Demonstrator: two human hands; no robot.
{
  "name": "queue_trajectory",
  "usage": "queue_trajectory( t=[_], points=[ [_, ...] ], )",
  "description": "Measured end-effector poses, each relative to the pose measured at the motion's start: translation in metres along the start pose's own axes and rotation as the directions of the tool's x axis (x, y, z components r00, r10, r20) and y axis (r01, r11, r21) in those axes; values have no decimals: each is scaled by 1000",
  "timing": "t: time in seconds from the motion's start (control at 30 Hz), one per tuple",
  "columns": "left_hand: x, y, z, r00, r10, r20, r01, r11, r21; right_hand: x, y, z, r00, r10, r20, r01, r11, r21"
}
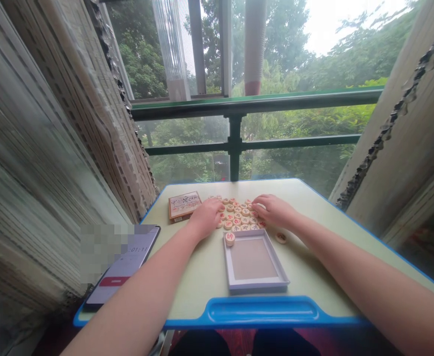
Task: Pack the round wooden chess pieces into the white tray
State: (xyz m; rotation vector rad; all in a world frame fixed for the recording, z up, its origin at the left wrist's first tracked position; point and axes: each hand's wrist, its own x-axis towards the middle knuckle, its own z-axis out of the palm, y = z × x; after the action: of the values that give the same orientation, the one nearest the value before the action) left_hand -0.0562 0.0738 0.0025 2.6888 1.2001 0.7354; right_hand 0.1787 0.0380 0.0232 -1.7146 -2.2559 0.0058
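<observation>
Several round wooden chess pieces (239, 215) with red and dark characters lie in a heap on the pale green table (306, 262). My left hand (205, 217) rests curled against the heap's left side. My right hand (274, 210) lies on its right side, fingers bent over the pieces. A shallow white tray (254, 259) sits just in front of the heap, with one red-marked piece (229, 238) in its far left corner. A single piece (281, 238) lies on the table right of the tray. I cannot see whether either hand holds a piece.
A box lid (184, 205) with printed characters lies at the table's far left. A phone (125, 267) showing a timer rests on the left edge. The table has a blue rim with a groove (263, 310) at the front. Curtains hang on both sides; a window railing stands behind.
</observation>
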Motion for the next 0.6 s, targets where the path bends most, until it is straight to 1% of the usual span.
queue_trajectory(
  t=[0.07, 0.23, 0.37, 0.6],
  points=[
    [-1, 1, -1, 1000, -6, -22, 7, 999, 46, 0, 2, 1, 1000, -16, -1, 16, 1000, -17],
    [-2, 6, -4, 999, -27, 47, 21, 993, 117, 0, 2, -1, 999, -48, -20, 47, 998, -40],
    [-2, 7, -2, 998, -21, 53, 16, 994, 104, 0, 1, -4, 998, -58, -23, 57, 997, -58],
    [-2, 3, 1, 998, -54, 44, 51, 997, 63, -3, 1, -10, 998, -52, -30, 49, 997, -65]
  ],
)
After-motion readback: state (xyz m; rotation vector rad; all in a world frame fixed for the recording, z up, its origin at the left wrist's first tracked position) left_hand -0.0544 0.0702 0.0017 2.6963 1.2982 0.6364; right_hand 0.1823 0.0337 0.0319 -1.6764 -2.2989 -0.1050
